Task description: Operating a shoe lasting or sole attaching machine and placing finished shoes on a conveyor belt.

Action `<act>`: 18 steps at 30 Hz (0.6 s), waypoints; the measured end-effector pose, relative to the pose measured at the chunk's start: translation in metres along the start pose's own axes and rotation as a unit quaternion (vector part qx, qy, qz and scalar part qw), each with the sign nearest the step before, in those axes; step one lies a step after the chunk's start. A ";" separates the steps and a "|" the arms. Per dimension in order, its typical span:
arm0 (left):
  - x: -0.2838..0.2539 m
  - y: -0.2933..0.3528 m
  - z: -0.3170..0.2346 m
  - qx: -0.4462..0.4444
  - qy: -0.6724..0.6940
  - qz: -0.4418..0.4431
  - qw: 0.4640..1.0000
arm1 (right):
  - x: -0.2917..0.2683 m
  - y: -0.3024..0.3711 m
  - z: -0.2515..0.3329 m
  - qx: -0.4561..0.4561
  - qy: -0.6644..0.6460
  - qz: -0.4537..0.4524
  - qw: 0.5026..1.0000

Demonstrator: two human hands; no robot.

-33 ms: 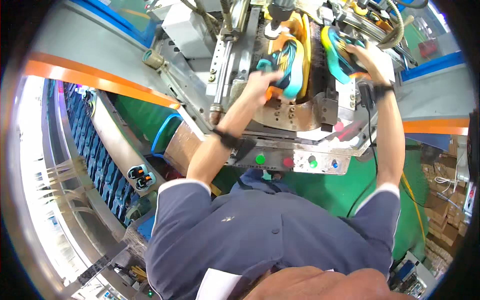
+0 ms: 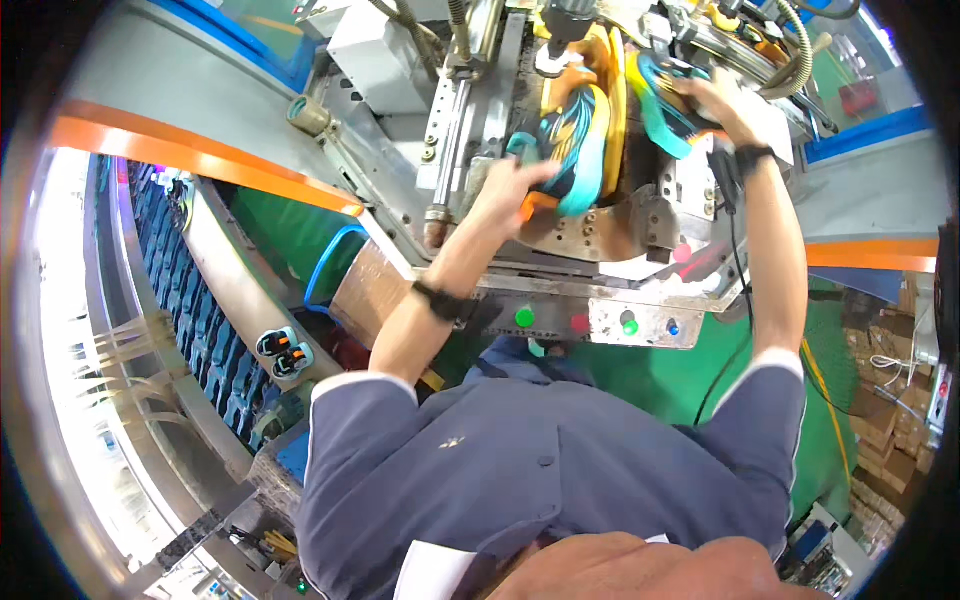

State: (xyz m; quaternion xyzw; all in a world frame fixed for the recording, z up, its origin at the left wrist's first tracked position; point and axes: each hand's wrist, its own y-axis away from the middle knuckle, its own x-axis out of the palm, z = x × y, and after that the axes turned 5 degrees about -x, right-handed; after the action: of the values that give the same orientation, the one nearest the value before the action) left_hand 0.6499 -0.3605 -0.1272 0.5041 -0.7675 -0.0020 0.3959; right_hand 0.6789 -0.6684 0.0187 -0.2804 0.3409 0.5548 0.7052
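A shoe, or shoe upper, in teal, black and yellow [image 2: 585,150] lies in the middle of the machine, beside a tall yellow piece [image 2: 617,100]. My left hand [image 2: 503,192] is at its near left edge, one finger or the thumb reaching over it; motion smears the other fingers. A second teal and yellow shoe upper [image 2: 660,125] is tilted at the right of the machine. My right hand [image 2: 720,103] closes on its far right part, with the fingertips partly hidden. Dark bands circle both wrists.
A dark cylindrical machine head [image 2: 570,22] hangs above the middle shoe. Green and red buttons line the front panel [image 2: 640,323]. Orange-edged grey frames [image 2: 190,165] flank both sides. At left, a black and orange pair of parts [image 2: 285,353] rests near a conveyor. A black cable [image 2: 745,290] hangs at right.
My left hand has drawn slightly left and toward me along the middle shoe. My right hand and the second shoe upper have shifted a little left and away.
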 end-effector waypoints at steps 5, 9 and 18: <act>-0.051 0.191 -0.001 0.036 -0.128 -0.147 0.980 | 0.160 -0.134 -0.025 -0.062 0.134 0.026 0.989; -0.057 0.316 0.013 0.074 -0.078 -0.360 0.927 | 0.250 -0.143 -0.059 -0.069 0.195 -0.028 0.978; -0.057 0.413 0.144 0.234 0.138 -0.592 0.759 | 0.247 -0.046 -0.012 -0.342 0.144 -0.125 0.920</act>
State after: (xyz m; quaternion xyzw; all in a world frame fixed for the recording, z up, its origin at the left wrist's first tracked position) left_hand 0.2536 -0.1704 -0.0950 0.9298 -0.2295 0.0137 0.2874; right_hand 0.7586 -0.5425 -0.1833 -0.6216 0.1904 0.4985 0.5734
